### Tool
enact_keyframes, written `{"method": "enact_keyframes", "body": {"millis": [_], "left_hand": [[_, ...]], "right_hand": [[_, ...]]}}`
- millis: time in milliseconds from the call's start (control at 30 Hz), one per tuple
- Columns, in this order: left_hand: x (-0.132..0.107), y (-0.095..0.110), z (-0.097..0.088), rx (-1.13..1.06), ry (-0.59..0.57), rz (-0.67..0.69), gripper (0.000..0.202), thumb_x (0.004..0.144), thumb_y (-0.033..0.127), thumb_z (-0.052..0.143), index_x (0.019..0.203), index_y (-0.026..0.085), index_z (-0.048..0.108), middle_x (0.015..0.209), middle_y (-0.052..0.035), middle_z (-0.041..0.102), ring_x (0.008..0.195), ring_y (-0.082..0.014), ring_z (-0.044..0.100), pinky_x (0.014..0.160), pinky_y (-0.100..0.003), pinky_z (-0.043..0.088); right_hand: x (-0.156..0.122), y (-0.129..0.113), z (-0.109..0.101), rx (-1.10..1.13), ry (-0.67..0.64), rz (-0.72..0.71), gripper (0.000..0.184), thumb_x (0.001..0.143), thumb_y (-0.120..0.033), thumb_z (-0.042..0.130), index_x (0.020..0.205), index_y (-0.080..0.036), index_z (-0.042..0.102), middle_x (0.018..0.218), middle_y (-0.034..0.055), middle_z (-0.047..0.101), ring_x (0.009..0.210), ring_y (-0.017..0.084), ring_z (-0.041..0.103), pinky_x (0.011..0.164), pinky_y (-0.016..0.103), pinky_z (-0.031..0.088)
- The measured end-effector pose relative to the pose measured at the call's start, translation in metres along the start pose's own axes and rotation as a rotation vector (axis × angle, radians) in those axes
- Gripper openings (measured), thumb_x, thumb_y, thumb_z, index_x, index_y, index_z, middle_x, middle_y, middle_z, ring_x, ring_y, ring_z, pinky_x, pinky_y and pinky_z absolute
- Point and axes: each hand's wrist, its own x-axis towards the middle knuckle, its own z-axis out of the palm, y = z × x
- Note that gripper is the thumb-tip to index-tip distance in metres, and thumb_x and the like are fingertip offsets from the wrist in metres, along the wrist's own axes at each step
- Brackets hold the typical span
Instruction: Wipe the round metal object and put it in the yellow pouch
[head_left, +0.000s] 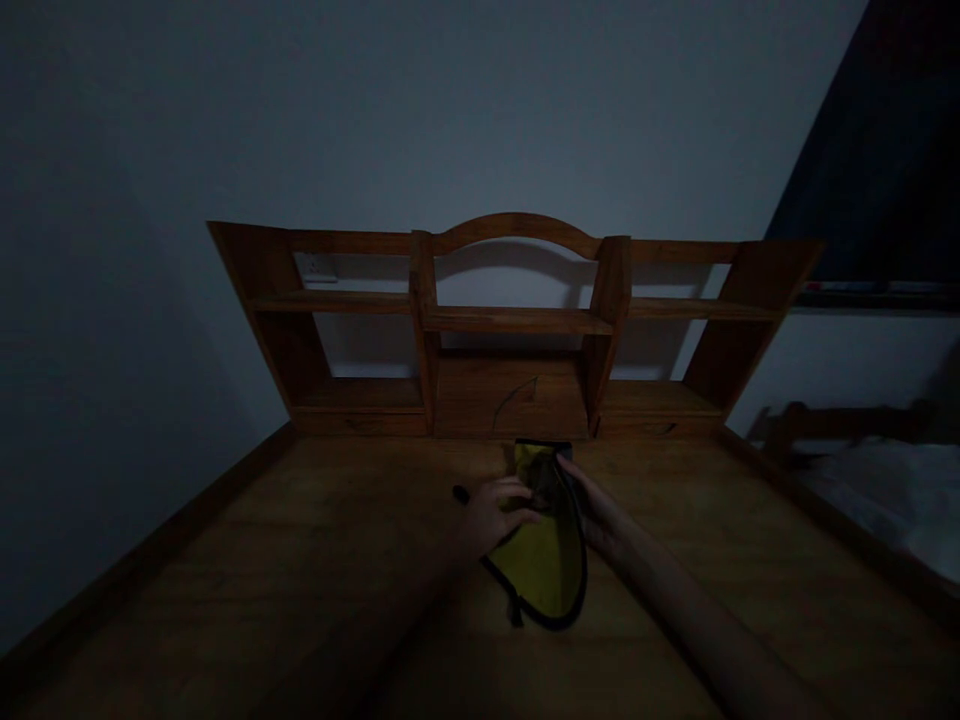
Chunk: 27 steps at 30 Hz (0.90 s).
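A yellow cloth pouch with black trim (551,570) lies spread on the wooden desk (337,560), its lower flap fanned toward me. Something dark (546,480), too dim to name, sits in its upper part. My right hand (600,515) grips the pouch's right edge, thumb up near the top corner. From the left, my left hand (491,515) reaches over the pouch, its fingers bent together at the dark part. Whatever those fingers pinch is hidden. A short black tab (516,612) hangs from the lower edge, and a black end (460,494) pokes out left of my left hand.
A wooden shelf unit (517,320) with open compartments stands along the desk's back edge against the wall. Low raised rims (150,535) run along the desk's sides. Off to the right are a dark window (885,160) and pale fabric (877,490). The room is dim.
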Motion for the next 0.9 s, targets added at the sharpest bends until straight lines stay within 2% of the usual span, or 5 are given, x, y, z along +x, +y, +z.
{"method": "enact_keyframes", "body": {"millis": [100,267,433,700,900], "left_hand": [[0.0009,0.0003,0.0011,-0.064,-0.013,-0.05,0.021,0.071,0.036,0.077,0.081,0.017,0.072,0.086,-0.0043,0.07,0.086,-0.0181,0.064,0.08,-0.027,0.047],[0.0024,-0.0059,0.0056,-0.376,-0.031,-0.278,0.032,0.064,0.035,0.081,0.087,0.015,0.07,0.094,-0.0066,0.073,0.092,-0.0206,0.067,0.085,-0.029,0.05],[0.0019,-0.007,0.0043,-0.432,-0.054,-0.306,0.03,0.07,0.034,0.077,0.093,0.015,0.072,0.097,-0.0071,0.073,0.093,-0.0208,0.067,0.085,-0.029,0.05],[0.0003,-0.0028,-0.0014,-0.103,0.058,-0.066,0.016,0.074,0.034,0.074,0.082,0.02,0.076,0.088,-0.0041,0.072,0.087,-0.0186,0.066,0.079,-0.026,0.05],[-0.0005,-0.0036,-0.0004,0.01,-0.037,0.027,0.013,0.079,0.033,0.07,0.08,0.021,0.076,0.087,-0.0031,0.073,0.087,-0.0184,0.067,0.082,-0.026,0.049]], "right_hand": [[0.0044,0.0036,-0.0019,-0.028,0.081,-0.075,0.03,0.085,-0.044,0.063,0.094,-0.016,0.069,0.084,0.0047,0.075,0.069,0.016,0.07,0.068,0.026,0.054],[0.0067,0.008,-0.0045,-0.136,0.176,-0.224,0.032,0.08,-0.047,0.068,0.092,-0.017,0.07,0.083,0.0042,0.074,0.068,0.017,0.069,0.065,0.025,0.053],[0.0046,0.0083,-0.0025,-0.193,0.216,-0.295,0.033,0.076,-0.044,0.073,0.092,-0.016,0.071,0.08,0.005,0.074,0.067,0.018,0.068,0.064,0.027,0.052],[0.0031,0.0047,-0.0038,-0.072,0.016,-0.138,0.029,0.084,-0.036,0.067,0.105,-0.016,0.067,0.097,0.0059,0.074,0.081,0.018,0.07,0.073,0.027,0.054],[0.0065,0.0051,-0.0098,-0.069,0.037,-0.088,0.029,0.083,-0.035,0.068,0.105,-0.017,0.067,0.095,0.0052,0.074,0.078,0.019,0.071,0.072,0.029,0.057]]}}
